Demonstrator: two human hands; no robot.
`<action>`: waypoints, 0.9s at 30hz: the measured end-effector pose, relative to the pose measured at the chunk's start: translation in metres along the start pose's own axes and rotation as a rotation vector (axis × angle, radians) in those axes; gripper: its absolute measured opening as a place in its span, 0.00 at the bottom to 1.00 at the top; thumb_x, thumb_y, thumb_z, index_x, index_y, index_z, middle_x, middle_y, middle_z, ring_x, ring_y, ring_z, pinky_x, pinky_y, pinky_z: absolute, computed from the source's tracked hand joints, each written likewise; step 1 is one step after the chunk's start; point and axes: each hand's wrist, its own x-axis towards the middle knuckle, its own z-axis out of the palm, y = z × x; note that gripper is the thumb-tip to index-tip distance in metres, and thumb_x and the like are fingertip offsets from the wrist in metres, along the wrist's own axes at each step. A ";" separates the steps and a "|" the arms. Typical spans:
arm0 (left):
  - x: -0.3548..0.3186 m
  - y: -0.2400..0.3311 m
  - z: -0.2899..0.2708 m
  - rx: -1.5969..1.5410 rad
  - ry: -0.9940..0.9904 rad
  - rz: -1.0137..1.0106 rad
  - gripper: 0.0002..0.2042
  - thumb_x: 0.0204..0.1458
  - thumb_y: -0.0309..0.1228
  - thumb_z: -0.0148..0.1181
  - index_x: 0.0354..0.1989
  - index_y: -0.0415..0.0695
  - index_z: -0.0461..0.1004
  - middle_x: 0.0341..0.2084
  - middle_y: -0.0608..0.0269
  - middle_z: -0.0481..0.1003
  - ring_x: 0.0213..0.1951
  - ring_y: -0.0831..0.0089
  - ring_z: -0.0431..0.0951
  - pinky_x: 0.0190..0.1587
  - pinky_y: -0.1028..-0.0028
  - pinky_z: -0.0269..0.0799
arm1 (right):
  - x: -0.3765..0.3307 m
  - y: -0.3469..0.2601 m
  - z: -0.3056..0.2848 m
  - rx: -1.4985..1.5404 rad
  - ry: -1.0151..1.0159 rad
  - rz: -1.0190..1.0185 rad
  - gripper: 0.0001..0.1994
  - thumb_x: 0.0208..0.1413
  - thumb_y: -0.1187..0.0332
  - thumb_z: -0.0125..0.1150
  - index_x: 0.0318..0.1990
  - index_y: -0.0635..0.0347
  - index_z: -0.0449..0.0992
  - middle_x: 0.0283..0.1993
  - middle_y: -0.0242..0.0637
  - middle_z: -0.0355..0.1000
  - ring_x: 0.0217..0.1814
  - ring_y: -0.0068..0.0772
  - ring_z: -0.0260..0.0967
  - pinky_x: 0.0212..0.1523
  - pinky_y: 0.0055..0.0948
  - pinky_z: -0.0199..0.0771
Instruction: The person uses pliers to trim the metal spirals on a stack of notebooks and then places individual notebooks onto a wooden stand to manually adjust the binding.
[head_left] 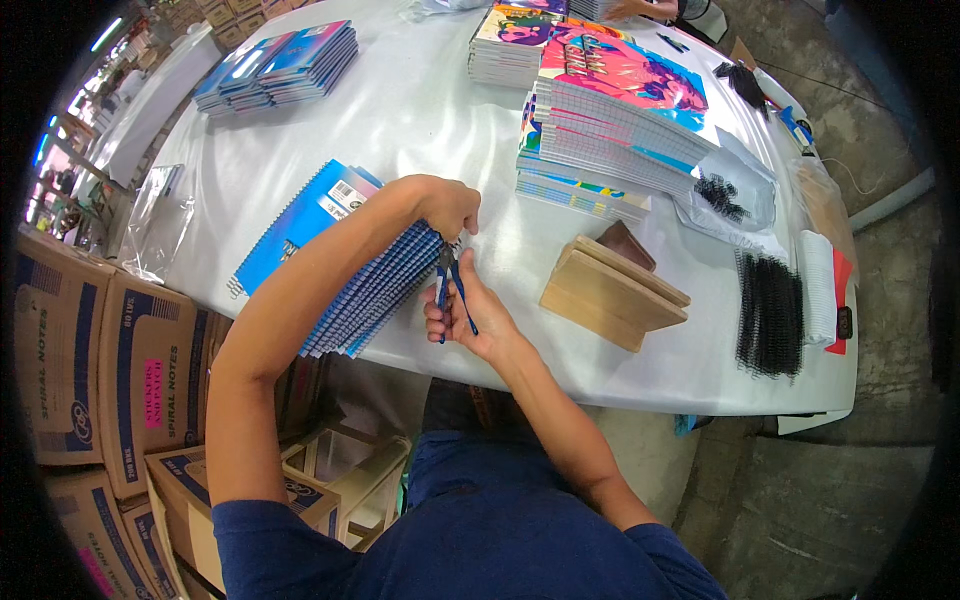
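Note:
My right hand (473, 312) is wrapped round a pair of pliers (447, 259) with blue handles, its jaws pointing away from me. They reach the far right corner of a fanned stack of blue spiral notebooks (365, 295) at the table's near edge. At that same corner my left hand (452, 207) is closed, fingers bent down; what they pinch is hidden behind the hand. My left forearm crosses over the notebooks. Just beyond it shows a blue notebook cover (318, 200) with a white label and a coil along its left side.
Right of my hands stands a wooden block stand (612, 292). Tall stacks of notebooks with colourful covers (610, 120) rise behind it. Black coils (769, 312) lie at the right. More blue notebooks (280, 65) are far left. Cartons (150, 370) stand beside the table; another person's hand (630, 9) shows at the far edge.

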 end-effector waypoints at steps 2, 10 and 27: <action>0.002 -0.001 0.002 0.030 0.006 0.026 0.26 0.37 0.22 0.60 0.52 0.36 0.75 0.46 0.44 0.77 0.49 0.55 0.78 0.51 0.68 0.73 | 0.000 -0.002 0.002 0.042 -0.019 0.045 0.39 0.51 0.24 0.36 0.28 0.58 0.65 0.18 0.30 0.53 0.18 0.27 0.51 0.21 0.29 0.54; 0.014 0.000 0.011 0.139 0.000 0.030 0.24 0.38 0.19 0.57 0.49 0.35 0.76 0.43 0.43 0.78 0.45 0.54 0.79 0.47 0.67 0.74 | -0.005 -0.001 0.000 0.027 -0.044 0.051 0.38 0.51 0.24 0.37 0.27 0.58 0.64 0.17 0.27 0.50 0.16 0.26 0.48 0.20 0.27 0.51; 0.008 0.000 0.015 0.080 0.058 0.040 0.23 0.40 0.18 0.53 0.50 0.35 0.75 0.43 0.45 0.78 0.44 0.52 0.79 0.46 0.63 0.74 | -0.008 0.004 -0.012 -0.033 -0.021 0.091 0.42 0.55 0.27 0.33 0.33 0.65 0.72 0.28 0.42 0.70 0.30 0.43 0.70 0.40 0.47 0.75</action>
